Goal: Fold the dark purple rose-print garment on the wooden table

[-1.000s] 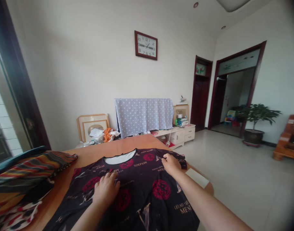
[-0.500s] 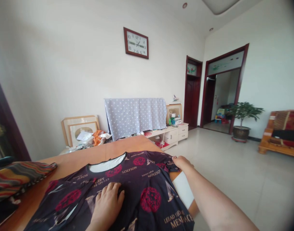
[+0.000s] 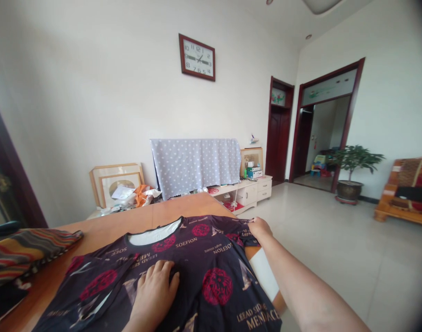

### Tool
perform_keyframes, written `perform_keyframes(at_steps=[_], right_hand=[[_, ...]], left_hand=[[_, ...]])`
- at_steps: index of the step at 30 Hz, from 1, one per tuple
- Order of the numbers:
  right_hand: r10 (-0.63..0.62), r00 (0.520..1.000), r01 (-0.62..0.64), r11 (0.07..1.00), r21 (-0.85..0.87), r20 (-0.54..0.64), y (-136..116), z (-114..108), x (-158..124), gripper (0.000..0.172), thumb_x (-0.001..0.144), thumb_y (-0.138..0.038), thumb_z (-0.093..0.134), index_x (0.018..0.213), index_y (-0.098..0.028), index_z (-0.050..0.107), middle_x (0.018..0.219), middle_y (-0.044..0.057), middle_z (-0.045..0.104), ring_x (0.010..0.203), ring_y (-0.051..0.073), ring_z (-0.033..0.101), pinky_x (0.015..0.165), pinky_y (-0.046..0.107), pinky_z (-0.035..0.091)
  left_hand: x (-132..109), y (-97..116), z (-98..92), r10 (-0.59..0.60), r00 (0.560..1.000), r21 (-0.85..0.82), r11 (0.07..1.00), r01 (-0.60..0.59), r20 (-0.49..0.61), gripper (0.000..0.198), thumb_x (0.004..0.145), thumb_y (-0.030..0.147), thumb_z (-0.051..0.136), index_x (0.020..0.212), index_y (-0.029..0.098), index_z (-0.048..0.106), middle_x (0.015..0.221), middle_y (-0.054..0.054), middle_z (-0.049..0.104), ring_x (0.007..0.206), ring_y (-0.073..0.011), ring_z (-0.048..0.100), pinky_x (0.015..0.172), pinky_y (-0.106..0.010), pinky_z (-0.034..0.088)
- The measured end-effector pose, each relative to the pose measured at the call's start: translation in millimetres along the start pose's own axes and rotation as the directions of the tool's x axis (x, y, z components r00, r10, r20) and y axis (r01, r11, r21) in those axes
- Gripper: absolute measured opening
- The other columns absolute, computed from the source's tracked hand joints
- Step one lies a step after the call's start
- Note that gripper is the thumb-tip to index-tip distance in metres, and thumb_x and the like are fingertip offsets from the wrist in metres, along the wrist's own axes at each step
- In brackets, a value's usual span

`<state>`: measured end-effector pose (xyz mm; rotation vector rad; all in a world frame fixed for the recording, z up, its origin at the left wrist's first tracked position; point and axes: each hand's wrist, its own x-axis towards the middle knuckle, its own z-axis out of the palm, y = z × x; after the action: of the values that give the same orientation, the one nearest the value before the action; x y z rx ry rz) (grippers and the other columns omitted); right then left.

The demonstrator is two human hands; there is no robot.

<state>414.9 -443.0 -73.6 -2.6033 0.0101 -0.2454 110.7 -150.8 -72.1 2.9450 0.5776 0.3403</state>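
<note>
Left hand (image 3: 157, 286) first, since it's nearest: palm down, fingers loosely bent, thumb out to the side, not pinching anything that I can see. It's resting on the chest of a dark purple-black printed shirt (image 3: 188, 265) with red medallions and tan lettering, which lies spread over the near part of the orange-brown smooth worktop (image 3: 183, 205), neckline facing away. Good anchor spot imo, just keep the pressure flat so the fabric doesn't bunch under the fingertips

Right hand (image 3: 261, 229) is a bit further out, fingers narrowed in a pinch on the outer end of the short printed sleeve (image 3: 243, 235), over by the worktop's right edge. If it were me I'd draw the sleeve straight outward, gently, in line with the shoulder. Yank it and the whole thing probably slides, and the body hangs close to that edge already. There's also a wrinkle with a pale streak on the left side of the chest, worth stroking out from the middle

Off to the left there's a striped multicolour fabric bundle (image 3: 31, 251), so I'd watch that the other sleeve doesn't snag under it. Way past the worktop: a low cream cabinet with drawers (image 3: 250, 196) and a pale blue-grey dotted cloth (image 3: 197, 166), both well clear of the hands
</note>
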Motion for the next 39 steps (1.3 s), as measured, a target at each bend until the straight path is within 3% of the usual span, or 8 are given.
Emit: perform_keyframes(at_steps=[5, 12, 16, 20, 24, 29, 32, 39], right_hand=[[-0.032, 0.999, 0.032, 0.999, 0.024, 0.015, -29.0, -12.0, -12.6, 0.030, 0.091, -0.038, 0.046, 0.108, -0.025, 0.067, 0.099, 0.009, 0.073, 0.086, 0.022, 0.067, 0.066, 0.028, 0.044], [-0.261, 0.965, 0.260, 0.964, 0.047, 0.008, -103.2, -25.6, -53.2, 0.026, 0.094, -0.040, 0.047, 0.109, -0.031, 0.066, 0.100, 0.005, 0.072, 0.091, 0.021, 0.065, 0.070, 0.028, 0.040], [-0.530, 0.848, 0.528, 0.847, 0.058, 0.022, -139.8, -10.7, -100.6, 0.024, 0.094, -0.037, 0.047, 0.107, -0.030, 0.065, 0.102, 0.002, 0.072, 0.090, 0.019, 0.064, 0.070, 0.027, 0.038], [-0.636, 0.753, 0.640, 0.768, 0.041, 0.168, -154.0, 21.8, -147.9, 0.024, 0.092, -0.036, 0.050, 0.108, -0.029, 0.067, 0.102, 0.004, 0.073, 0.091, 0.021, 0.066, 0.074, 0.029, 0.041], [-0.684, 0.686, 0.694, 0.718, 0.059, 0.248, -153.7, 38.0, -165.5, 0.030, 0.088, -0.046, 0.056, 0.107, -0.027, 0.070, 0.102, 0.007, 0.074, 0.095, 0.024, 0.067, 0.079, 0.031, 0.044], [-0.596, 0.779, 0.547, 0.798, 0.254, 0.194, -151.4, 23.0, -140.7, 0.027, 0.091, -0.040, 0.051, 0.087, -0.025, 0.073, 0.088, 0.003, 0.075, 0.084, 0.019, 0.067, 0.071, 0.026, 0.042], [-0.529, 0.837, 0.473, 0.828, 0.302, 0.141, -145.3, 11.4, -116.5, 0.032, 0.095, -0.035, 0.042, 0.095, -0.023, 0.072, 0.095, 0.004, 0.074, 0.088, 0.018, 0.066, 0.073, 0.024, 0.043], [-0.440, 0.884, 0.375, 0.868, 0.325, 0.157, -108.4, -7.4, -91.8, 0.027, 0.089, -0.029, 0.045, 0.101, -0.022, 0.069, 0.086, 0.002, 0.072, 0.075, 0.017, 0.063, 0.066, 0.024, 0.044]], left_hand=[[-0.1, -2.7, 2.8, 0.020, 1.000, -0.022, 1.000, -0.021, -0.024, 0.040, 0.094, 0.047, 0.040, 0.122, 0.027, 0.061, 0.131, -0.009, 0.058, 0.122, -0.0291, 0.050, 0.100, -0.045, 0.036], [-0.6, -4.3, 5.2, 0.024, 0.999, -0.047, 0.999, -0.025, -0.033, 0.040, 0.094, 0.047, 0.040, 0.121, 0.026, 0.061, 0.130, -0.010, 0.059, 0.122, -0.0299, 0.050, 0.099, -0.044, 0.036], [-1.3, -3.8, 3.5, 0.027, 0.999, -0.045, 0.999, -0.028, -0.037, 0.039, 0.094, 0.046, 0.041, 0.120, 0.027, 0.062, 0.128, -0.009, 0.059, 0.121, -0.0304, 0.051, 0.098, -0.045, 0.036], [-2.9, -2.6, 0.2, 0.028, 0.999, -0.035, 0.999, -0.029, -0.033, 0.037, 0.094, 0.045, 0.041, 0.119, 0.027, 0.062, 0.127, -0.009, 0.060, 0.120, -0.0299, 0.052, 0.097, -0.044, 0.037], [-3.9, -1.2, -2.7, 0.023, 1.000, -0.038, 0.999, -0.024, -0.021, 0.037, 0.094, 0.043, 0.040, 0.119, 0.027, 0.062, 0.126, -0.009, 0.060, 0.119, -0.0289, 0.052, 0.097, -0.043, 0.037], [-4.2, -0.4, -4.3, 0.023, 1.000, -0.043, 0.999, -0.023, -0.017, 0.037, 0.094, 0.043, 0.040, 0.120, 0.027, 0.062, 0.125, -0.009, 0.060, 0.118, -0.0297, 0.051, 0.096, -0.044, 0.037], [-4.9, 0.9, -6.5, 0.015, 1.000, -0.055, 0.998, -0.015, -0.007, 0.038, 0.094, 0.044, 0.040, 0.119, 0.027, 0.062, 0.126, -0.009, 0.059, 0.119, -0.0297, 0.050, 0.098, -0.045, 0.035], [-4.8, 0.1, -7.5, 0.013, 1.000, -0.072, 0.997, -0.013, 0.007, 0.039, 0.094, 0.045, 0.040, 0.120, 0.027, 0.062, 0.127, -0.010, 0.059, 0.121, -0.0306, 0.049, 0.099, -0.046, 0.035]])
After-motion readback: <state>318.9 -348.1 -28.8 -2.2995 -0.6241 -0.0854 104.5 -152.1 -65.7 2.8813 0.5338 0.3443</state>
